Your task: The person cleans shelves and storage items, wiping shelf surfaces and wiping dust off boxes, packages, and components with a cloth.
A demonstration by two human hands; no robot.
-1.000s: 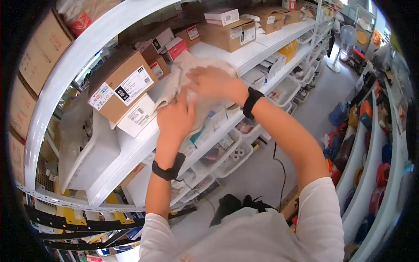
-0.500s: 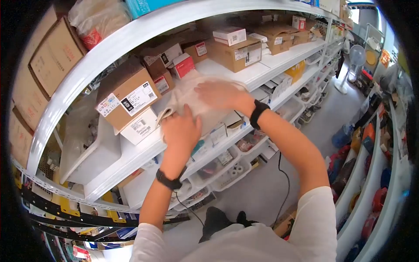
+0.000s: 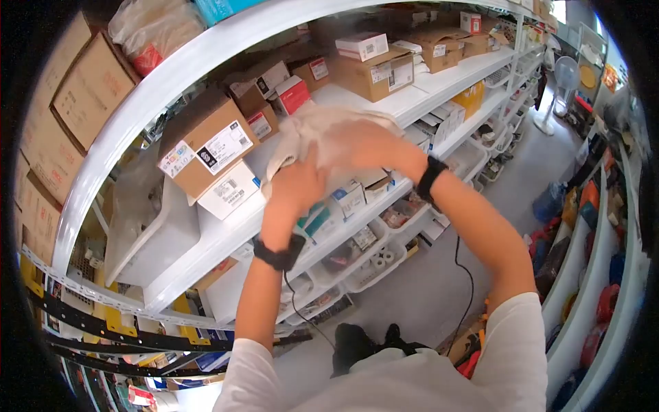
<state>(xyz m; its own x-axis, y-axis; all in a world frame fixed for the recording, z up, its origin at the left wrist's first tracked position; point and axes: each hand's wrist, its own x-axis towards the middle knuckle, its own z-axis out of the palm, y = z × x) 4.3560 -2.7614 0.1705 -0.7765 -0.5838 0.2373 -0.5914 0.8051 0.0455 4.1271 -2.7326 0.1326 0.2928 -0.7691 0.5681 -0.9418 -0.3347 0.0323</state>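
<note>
A beige cloth (image 3: 305, 127) is bunched above the front of the white shelf, its folds blurred. My left hand (image 3: 298, 184) is closed on its near left part. My right hand (image 3: 360, 147) is against the cloth on the other side, its fingers too smeared by motion to make out. Left of the cloth, a brown carton (image 3: 209, 141) with white labels rests on a white box (image 3: 230, 190). Just behind the cloth are a red-and-white box (image 3: 293, 95) and a small brown box (image 3: 261, 123).
The white shelf (image 3: 185, 264) curves across my front. Farther along stands a larger carton (image 3: 371, 75) with a white box (image 3: 362, 46) on top. Clear bins (image 3: 374, 268) fill the lower level. A black cable (image 3: 467, 302) hangs near my right arm. A fan (image 3: 566, 72) stands down the aisle.
Both hands have moved slightly to the right in view, and the cloth has lifted and bunched. My right hand, flat on the cloth before, is now blurred. The view has shifted a little.
</note>
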